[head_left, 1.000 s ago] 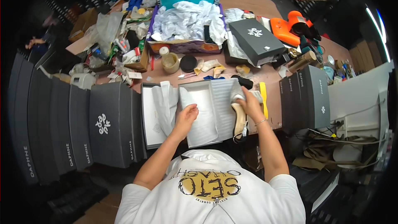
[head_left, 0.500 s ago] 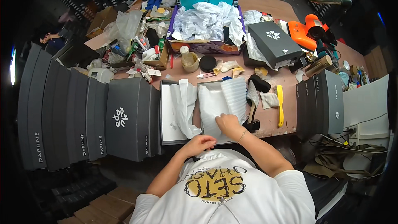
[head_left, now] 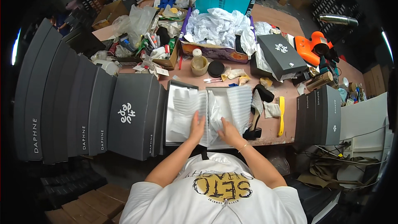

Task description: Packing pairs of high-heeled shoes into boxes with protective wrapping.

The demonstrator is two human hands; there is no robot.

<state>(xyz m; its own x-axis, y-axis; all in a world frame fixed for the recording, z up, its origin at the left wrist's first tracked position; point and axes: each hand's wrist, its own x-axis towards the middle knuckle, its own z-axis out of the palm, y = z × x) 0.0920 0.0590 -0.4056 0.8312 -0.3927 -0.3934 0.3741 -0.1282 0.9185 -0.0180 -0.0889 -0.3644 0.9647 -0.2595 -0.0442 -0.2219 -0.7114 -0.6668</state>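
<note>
An open grey shoebox lies in front of me in two halves, the left one (head_left: 169, 120) and the right one (head_left: 224, 92). White wrapping sheets (head_left: 182, 110) fill the left half. On their right edge rests my left hand (head_left: 197, 129), fingers stretched out. Inside the right half, my right hand (head_left: 230, 133) has its fingers closed on crumpled white tissue paper (head_left: 214, 110); the exact grip is partly hidden. A ribbed white foam sheet (head_left: 240, 107) spreads over that half's right side. Just right of it lies a black heeled shoe (head_left: 257, 110) with a glittery grey part.
Grey shoeboxes (head_left: 132, 114) stand in a row at left, more (head_left: 327, 116) at right. A yellow-handled brush (head_left: 281, 116) lies beside a white cloth (head_left: 272, 110). Farther back are a jar (head_left: 199, 65), a black round tin (head_left: 215, 69), a carton of crumpled paper (head_left: 215, 49) and an orange heat tool (head_left: 309, 47).
My left hand has moved up from the box's front edge onto the left sheets, which now lie flatter and wider. The tissue under my right hand has been gathered leftward. The view has shifted slightly.
</note>
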